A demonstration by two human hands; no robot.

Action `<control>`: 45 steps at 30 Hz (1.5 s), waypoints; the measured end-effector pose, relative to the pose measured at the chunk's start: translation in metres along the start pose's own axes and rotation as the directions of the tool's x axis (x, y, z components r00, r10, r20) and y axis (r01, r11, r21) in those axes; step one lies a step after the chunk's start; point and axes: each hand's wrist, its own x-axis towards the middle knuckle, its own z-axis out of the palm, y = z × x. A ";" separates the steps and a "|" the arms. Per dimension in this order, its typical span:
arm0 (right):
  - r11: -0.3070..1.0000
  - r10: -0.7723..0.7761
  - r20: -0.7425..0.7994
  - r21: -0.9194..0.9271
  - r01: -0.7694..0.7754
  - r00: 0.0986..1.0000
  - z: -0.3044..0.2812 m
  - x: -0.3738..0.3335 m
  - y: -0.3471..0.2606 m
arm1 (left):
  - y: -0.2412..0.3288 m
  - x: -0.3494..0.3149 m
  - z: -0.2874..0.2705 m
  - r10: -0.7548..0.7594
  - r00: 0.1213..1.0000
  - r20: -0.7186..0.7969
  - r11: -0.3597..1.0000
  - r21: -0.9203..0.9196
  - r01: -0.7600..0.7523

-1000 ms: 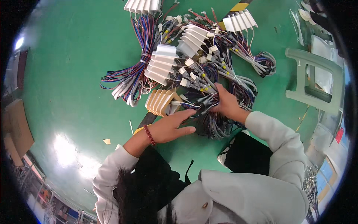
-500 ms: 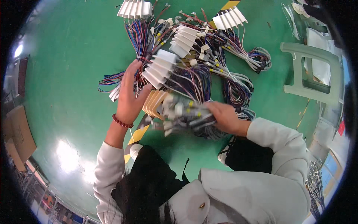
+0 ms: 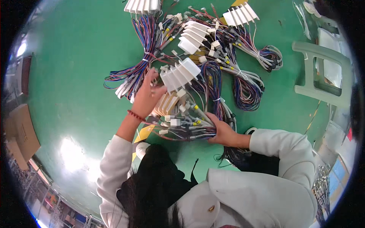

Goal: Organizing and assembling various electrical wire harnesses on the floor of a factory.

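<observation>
My right hand [image 3: 225,132] is wrapped round a wire harness [image 3: 195,133], a bundle of dark and grey wires with white connectors and yellow bands fanning out to the left. The tail of the bundle hangs toward my knee. My left hand [image 3: 146,98], with a red bead bracelet at the wrist, has its fingers apart beside a white finned plastic piece [image 3: 180,74]. Just below that piece is a cream finned piece [image 3: 165,104], partly behind the connectors. Whether the left fingertips touch either piece, I cannot tell.
More tied wire harnesses [image 3: 247,93] and white finned pieces [image 3: 193,37] lie on the green floor [image 3: 76,95] ahead. A pale green stool [image 3: 323,49] lies at the right. Cardboard [image 3: 23,131] stands at the far left. Yellow-black tape [image 3: 145,133] crosses the floor near my foot.
My right hand has drawn the harness nearer to my body, and its connectors have fanned out. My left hand has moved right. The nearest white finned piece has shifted right and turned slightly.
</observation>
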 end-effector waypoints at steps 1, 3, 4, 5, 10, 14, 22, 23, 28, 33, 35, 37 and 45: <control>1.000 -0.003 0.002 -0.001 0.003 1.000 0.000 0.001 -0.001 | 0.003 0.008 -0.002 0.123 0.992 -0.010 0.977 0.175 -0.119; 0.996 0.071 0.056 -0.065 -0.068 0.996 -0.001 0.001 -0.007 | 0.011 0.030 0.003 0.481 0.876 0.040 0.767 0.466 -0.442; 0.993 0.071 0.056 -0.096 -0.065 0.996 0.001 -0.001 -0.013 | 0.014 0.038 0.010 0.461 0.881 0.101 0.791 0.404 -0.460; 0.991 0.059 0.108 -0.122 -0.046 0.992 0.003 -0.005 -0.019 | 0.016 0.044 0.014 0.450 0.876 0.172 0.808 0.339 -0.481; 0.997 -0.027 0.296 -0.064 0.048 0.955 0.034 -0.033 -0.034 | 0.006 0.016 0.003 0.264 0.954 0.145 0.963 0.013 -0.268; 0.993 -0.113 0.310 -0.003 0.120 0.944 0.062 -0.033 -0.012 | -0.008 -0.045 -0.015 0.236 0.946 0.221 0.972 -0.054 -0.229; 0.931 0.062 0.383 -0.354 0.085 0.922 0.076 -0.004 0.028 | -0.008 -0.064 -0.006 0.441 0.888 0.133 0.794 0.405 -0.454; 0.929 0.049 0.334 -0.362 0.080 0.941 0.078 -0.002 0.030 | -0.007 -0.055 0.000 0.445 0.889 0.105 0.764 0.472 -0.439; 0.985 -0.006 0.248 -0.167 0.049 0.969 0.081 -0.004 0.036 | -0.003 -0.016 0.029 0.408 0.850 0.333 0.716 0.462 -0.524; 0.989 -0.080 0.208 -0.108 0.104 0.975 0.071 -0.021 0.040 | 0.010 -0.032 0.022 0.370 0.902 0.222 0.822 0.375 -0.429; 0.982 -0.111 0.207 -0.130 0.140 0.972 0.069 -0.030 0.041 | 0.022 -0.058 0.008 0.468 0.858 0.211 0.759 0.402 -0.513; 0.973 -0.159 0.250 -0.122 0.194 0.955 0.071 -0.038 0.043 | 0.034 -0.093 -0.016 0.357 0.885 0.299 0.753 0.468 -0.462; 0.981 -0.053 0.210 -0.174 0.091 0.976 0.098 -0.009 0.040 | -0.011 -0.109 -0.033 0.045 0.955 0.293 0.826 0.527 -0.201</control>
